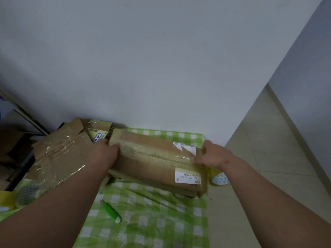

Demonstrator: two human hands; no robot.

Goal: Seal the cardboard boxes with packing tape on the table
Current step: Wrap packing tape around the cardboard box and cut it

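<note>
Pressing flat against the left end of the long brown cardboard box [157,158], the fingers [114,146] of the left hand [104,153] lie loosely spread, thumb on the box's top edge — resting there rather than closed around anything. At the opposite end, the right hand [212,155] curls its fingers [198,159] over the box's corner, pinching the clear packing tape that runs glossy along the centre seam. This box lies across the table, on a green-and-white checked cloth [152,212], with a white printed label [188,176] on its near side. Just left sits a second, crumpled cardboard box [60,158] wrapped in shiny tape. A green utility knife [111,211] lies on the cloth nearer the person, and a yellowish tape roll [220,179] peeks out beneath the right wrist.
</note>
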